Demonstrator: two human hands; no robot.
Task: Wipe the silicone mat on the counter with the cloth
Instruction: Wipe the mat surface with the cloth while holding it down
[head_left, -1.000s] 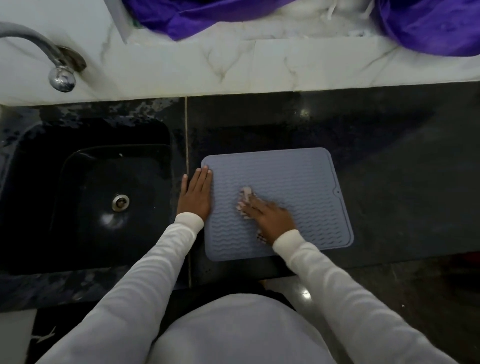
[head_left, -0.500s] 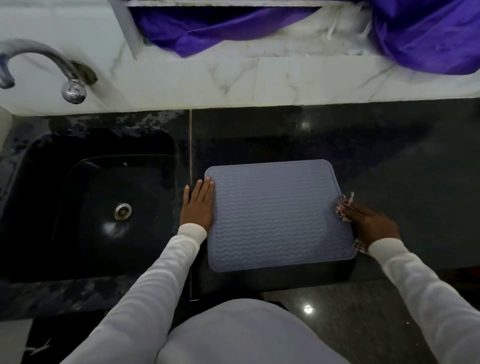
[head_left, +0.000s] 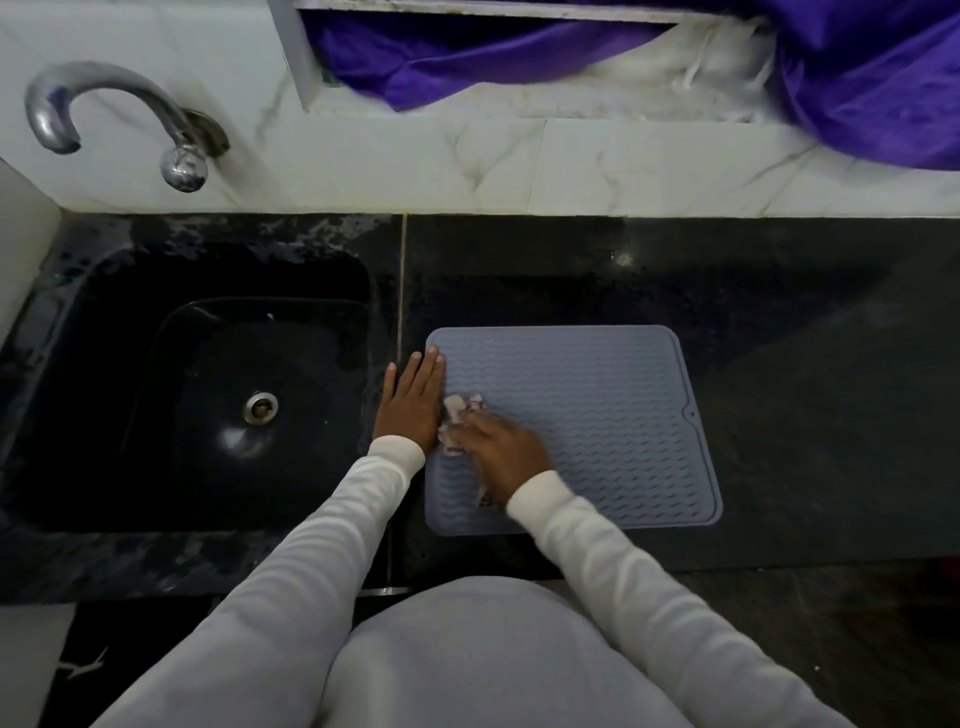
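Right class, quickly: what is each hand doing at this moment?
Left hand: open, flat on the mat's left edge, holding nothing.
Right hand: pressing the cloth onto the mat.

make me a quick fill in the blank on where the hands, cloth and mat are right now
1. The right hand presses the cloth onto the grey ____.
2. The left hand lies flat at the mat's ____ edge.
3. The basin left of the mat is a black ____.
4. The fabric at the top is ____ in colour.

Missing words: mat; left; sink; purple
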